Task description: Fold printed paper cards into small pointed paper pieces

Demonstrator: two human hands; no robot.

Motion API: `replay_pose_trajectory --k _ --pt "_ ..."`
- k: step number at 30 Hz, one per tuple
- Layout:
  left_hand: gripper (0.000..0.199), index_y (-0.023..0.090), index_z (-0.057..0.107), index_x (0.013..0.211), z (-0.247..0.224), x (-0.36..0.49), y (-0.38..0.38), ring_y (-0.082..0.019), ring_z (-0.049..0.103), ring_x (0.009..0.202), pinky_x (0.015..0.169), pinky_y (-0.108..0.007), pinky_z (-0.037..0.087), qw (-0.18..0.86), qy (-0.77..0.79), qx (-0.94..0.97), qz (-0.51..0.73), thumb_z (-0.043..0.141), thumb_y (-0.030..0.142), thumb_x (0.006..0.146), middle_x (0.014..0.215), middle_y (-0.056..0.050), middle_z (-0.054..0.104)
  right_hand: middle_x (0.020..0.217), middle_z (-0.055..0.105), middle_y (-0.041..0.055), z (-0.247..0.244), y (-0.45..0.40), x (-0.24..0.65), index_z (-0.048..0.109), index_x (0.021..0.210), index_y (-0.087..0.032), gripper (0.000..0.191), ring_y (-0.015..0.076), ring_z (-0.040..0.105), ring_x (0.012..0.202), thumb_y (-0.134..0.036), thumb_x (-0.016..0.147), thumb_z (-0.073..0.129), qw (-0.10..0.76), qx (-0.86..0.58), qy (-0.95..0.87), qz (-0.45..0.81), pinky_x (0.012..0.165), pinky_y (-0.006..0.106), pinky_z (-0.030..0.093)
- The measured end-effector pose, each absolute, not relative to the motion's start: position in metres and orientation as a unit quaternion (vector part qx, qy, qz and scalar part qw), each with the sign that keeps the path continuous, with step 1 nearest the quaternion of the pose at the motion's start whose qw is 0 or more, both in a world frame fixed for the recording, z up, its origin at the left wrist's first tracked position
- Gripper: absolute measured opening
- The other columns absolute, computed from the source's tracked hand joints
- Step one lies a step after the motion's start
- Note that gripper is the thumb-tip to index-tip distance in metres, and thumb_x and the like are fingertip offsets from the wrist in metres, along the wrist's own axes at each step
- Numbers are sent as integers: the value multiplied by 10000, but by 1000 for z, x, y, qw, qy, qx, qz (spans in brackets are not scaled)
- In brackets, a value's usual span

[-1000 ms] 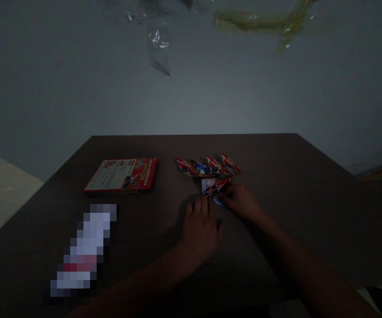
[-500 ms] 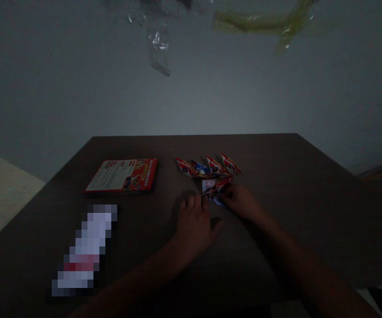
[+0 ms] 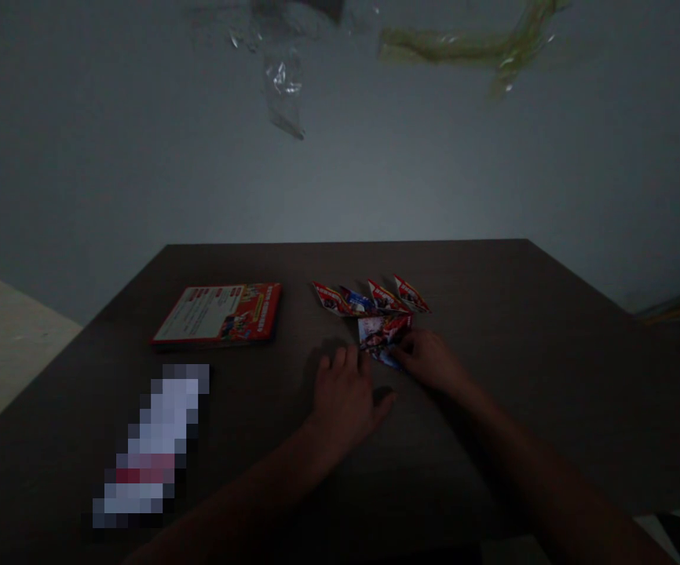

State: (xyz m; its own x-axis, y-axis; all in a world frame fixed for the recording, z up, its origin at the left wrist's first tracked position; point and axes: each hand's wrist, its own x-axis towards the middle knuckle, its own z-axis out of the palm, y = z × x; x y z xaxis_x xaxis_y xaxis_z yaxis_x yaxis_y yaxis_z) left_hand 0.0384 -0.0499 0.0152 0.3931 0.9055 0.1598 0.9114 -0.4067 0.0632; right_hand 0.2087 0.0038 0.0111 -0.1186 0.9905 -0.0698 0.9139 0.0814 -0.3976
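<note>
A dark wood-look table (image 3: 293,267) takes up most of the view, its far edge near a grey wall (image 3: 340,173) that carries strips of yellowish tape (image 3: 446,47) and a scrap of clear plastic (image 3: 285,98). On the table's left side lies a blurred-out slab (image 3: 157,439), pale with a reddish band (the pixels hide what it is). Beyond it, well apart from both hands, a red-and-white booklet (image 3: 216,314) lies flat, printed face up. The left hand (image 3: 345,396) is palm down on the tabletop, fingers slightly spread and thumb held out to the side, its fingertips just beside the near left edge of a printed folded paper (image 3: 381,333). That paper lies in the middle of the table, and the right hand (image 3: 431,361) has its thumb and forefinger at the paper's right side; whether they pinch it or only press, I cannot tell. Smallest are the pointed folded pieces (image 3: 384,297), red and blue, in a row just beyond the paper.
</note>
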Motion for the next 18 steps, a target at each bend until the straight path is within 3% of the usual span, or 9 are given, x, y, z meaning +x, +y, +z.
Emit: replay_pose_trajectory --k 18 --pt "556 125 573 1122 16 37 -48 -303 449 1024 840 -444 365 3 -528 -845 -90 463 569 806 1067 -144 535 701 678 66 9 4 211 681 668 -147 239 144 595 606 -319 784 561 114 -652 -723 199 515 233 320"
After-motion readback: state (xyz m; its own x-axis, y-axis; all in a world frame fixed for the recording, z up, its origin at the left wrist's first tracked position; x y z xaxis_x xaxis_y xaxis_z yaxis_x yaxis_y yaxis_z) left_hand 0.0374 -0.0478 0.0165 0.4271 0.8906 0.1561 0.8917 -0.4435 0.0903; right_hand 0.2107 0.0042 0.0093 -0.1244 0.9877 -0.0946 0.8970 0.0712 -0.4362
